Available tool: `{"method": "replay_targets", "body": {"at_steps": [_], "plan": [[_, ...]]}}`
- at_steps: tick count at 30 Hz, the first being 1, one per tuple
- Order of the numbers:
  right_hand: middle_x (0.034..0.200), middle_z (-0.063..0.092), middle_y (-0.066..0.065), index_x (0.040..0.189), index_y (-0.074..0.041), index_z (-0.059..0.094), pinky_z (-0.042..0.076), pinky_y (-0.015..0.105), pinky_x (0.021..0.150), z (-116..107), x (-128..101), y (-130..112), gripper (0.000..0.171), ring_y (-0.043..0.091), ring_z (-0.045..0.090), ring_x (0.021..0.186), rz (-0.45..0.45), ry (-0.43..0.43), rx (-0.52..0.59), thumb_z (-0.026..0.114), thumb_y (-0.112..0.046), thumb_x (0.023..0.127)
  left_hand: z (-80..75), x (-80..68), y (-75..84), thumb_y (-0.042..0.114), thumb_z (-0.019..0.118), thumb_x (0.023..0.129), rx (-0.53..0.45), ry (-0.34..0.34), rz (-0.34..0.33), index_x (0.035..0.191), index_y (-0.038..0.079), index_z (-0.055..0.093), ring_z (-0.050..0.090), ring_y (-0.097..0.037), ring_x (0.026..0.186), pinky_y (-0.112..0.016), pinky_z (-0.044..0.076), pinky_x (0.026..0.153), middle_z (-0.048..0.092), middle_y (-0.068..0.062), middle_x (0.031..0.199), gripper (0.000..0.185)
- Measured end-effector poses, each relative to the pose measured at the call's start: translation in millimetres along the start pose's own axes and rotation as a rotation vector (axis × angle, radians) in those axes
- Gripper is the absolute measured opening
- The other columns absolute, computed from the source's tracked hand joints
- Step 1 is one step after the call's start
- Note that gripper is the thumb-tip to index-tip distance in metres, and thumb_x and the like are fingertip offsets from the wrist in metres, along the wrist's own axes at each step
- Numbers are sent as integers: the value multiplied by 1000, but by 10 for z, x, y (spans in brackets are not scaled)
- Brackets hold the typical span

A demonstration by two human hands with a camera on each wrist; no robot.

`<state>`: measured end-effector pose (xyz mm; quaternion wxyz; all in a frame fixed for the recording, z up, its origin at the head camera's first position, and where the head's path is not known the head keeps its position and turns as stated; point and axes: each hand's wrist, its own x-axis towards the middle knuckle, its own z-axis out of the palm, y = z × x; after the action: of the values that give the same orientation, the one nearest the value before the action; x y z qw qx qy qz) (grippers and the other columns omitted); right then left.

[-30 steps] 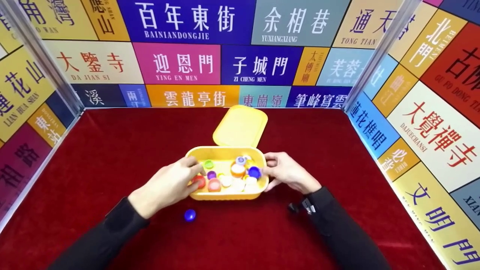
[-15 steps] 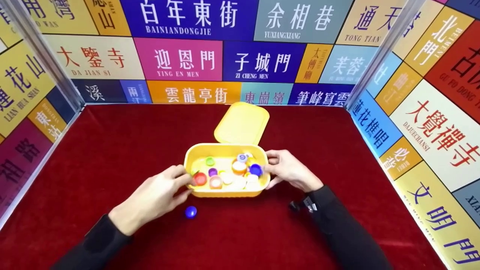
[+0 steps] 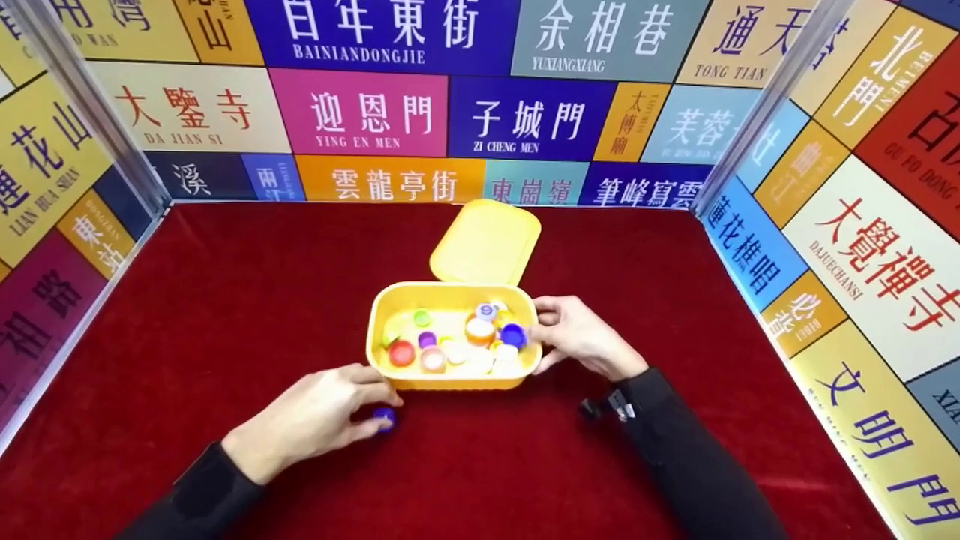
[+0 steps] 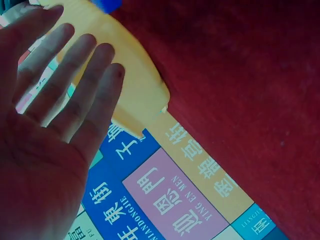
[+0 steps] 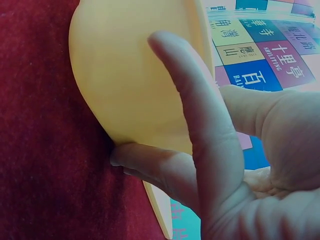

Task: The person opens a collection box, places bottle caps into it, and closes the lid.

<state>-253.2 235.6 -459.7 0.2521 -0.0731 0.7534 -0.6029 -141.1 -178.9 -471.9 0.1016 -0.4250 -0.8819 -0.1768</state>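
A yellow box (image 3: 450,381) stands on the red cloth, its hinged lid (image 3: 486,241) standing open behind it. Several coloured bottle caps (image 3: 478,331) lie inside. My right hand (image 3: 541,330) grips the box's right end, with the thumb on the rim and the fingers against the wall. The right wrist view shows that hand (image 5: 210,150) pressed to the yellow wall (image 5: 130,75). A loose blue cap (image 3: 385,417) lies on the cloth in front of the box. My left hand (image 3: 371,405) reaches it with straight fingers. In the left wrist view the left hand (image 4: 55,100) spreads over the box (image 4: 137,85), and the blue cap (image 4: 107,4) lies just past the fingertips.
Walls covered in coloured sign panels (image 3: 360,112) enclose the red cloth (image 3: 225,300) on the left, back and right. A small black device (image 3: 606,409) sits at my right wrist.
My left hand has come out of the box and moved down to the blue cap on the cloth. The right hand has kept its hold on the box.
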Motion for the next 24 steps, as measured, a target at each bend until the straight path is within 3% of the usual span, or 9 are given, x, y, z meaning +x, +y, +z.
{"method": "replay_targets", "body": {"at_steps": [10, 24], "plan": [[147, 74, 35, 163, 9, 56, 73, 43, 70, -16, 12, -10, 56, 36, 86, 101, -11, 3, -33, 67, 2, 109, 120, 11, -15, 12, 94, 96, -33, -103, 29, 117, 22, 88, 78, -12, 102, -35, 68, 87, 79, 5, 118, 23], [147, 74, 35, 163, 10, 56, 73, 43, 70, -5, -1, 8, 55, 36, 86, 101, -6, 5, -30, 67, 2, 109, 132, 38, 21, 10, 92, 99, -64, -103, 59, 111, 19, 89, 75, -12, 97, -31, 67, 85, 78, 2, 113, 16]]}}
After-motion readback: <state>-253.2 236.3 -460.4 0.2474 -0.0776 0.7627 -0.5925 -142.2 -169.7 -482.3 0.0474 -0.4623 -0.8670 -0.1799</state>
